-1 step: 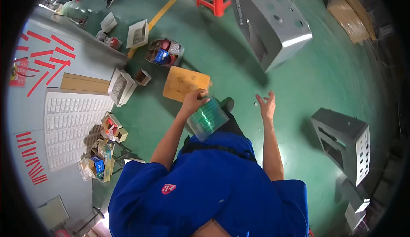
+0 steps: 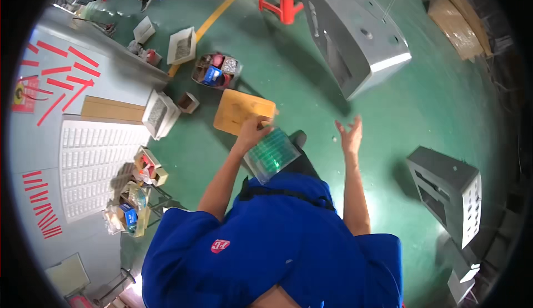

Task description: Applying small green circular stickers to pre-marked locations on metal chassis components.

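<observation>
My left hand [image 2: 252,134] grips the upper left corner of a clear plastic box [image 2: 271,154] divided by a grid, tilted in front of my waist. Green shows through it; its contents cannot be made out. Just beyond that hand is a flat orange square top [image 2: 244,112] with rounded corners and dark smudges. My right hand [image 2: 350,136] is raised over the green floor, fingers spread and holding nothing. A tiny whitish spot [image 2: 334,139] shows beside it; whether it lies on the floor cannot be told.
Grey metal housings with holes stand ahead [image 2: 361,36] and at right [image 2: 447,188]. A red stool [image 2: 280,0] is at the far side. Left are a tub of small packages [image 2: 214,70], white bins [image 2: 161,113] and a bench [image 2: 105,105] with red strips.
The whole view has shifted slightly. The glare on the clear box has changed, and my right hand has moved a little to the right. My left hand keeps its grip.
</observation>
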Motion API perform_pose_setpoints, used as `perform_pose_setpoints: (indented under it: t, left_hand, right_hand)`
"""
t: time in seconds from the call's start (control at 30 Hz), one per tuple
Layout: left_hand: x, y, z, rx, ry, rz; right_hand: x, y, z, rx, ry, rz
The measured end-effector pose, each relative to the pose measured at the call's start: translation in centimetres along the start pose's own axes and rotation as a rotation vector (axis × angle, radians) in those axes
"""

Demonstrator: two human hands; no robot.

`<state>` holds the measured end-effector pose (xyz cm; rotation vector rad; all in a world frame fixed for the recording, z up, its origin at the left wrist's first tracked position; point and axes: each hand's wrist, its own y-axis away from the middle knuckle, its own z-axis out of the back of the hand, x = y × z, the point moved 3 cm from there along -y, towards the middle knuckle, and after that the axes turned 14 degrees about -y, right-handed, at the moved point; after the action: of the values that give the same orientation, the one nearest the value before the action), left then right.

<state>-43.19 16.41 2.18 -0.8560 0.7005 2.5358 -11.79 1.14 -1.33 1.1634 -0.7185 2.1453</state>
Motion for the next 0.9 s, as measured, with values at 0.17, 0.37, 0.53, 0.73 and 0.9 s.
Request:
perform_pose_setpoints:
  t: [0.17,0.37,0.53,0.73,0.9]
  left_hand:
    - [2.3,-4.0,4.1,-0.189,0.112,0.107]
    - [9.0,-5.7,6.5,-0.257,0.049,0.23]
    - [9.7,-11.4,9.7,-0.293,-0.163,0.25]
    - [4.7,-26.9,8.6,-0.211,-0.41,-0.206]
    - [-2.2,-35.9,8.2,-0.037,-0.481,-0.554]
  right_hand:
    - [4.9,-7.3,-0.6,-0.061,-0.182,-0.067]
    - [-0.1,-8.3,2.1,0.001,-0.338,-0.233]
    - [-2.8,-8.9,2.4,0.068,-0.368,-0.218]
    - [-1.7,-9.2,2.0,-0.099,-0.485,-0.209]
    - [-5.3,-8.0,1.0,-0.372,-0.57,-0.149]
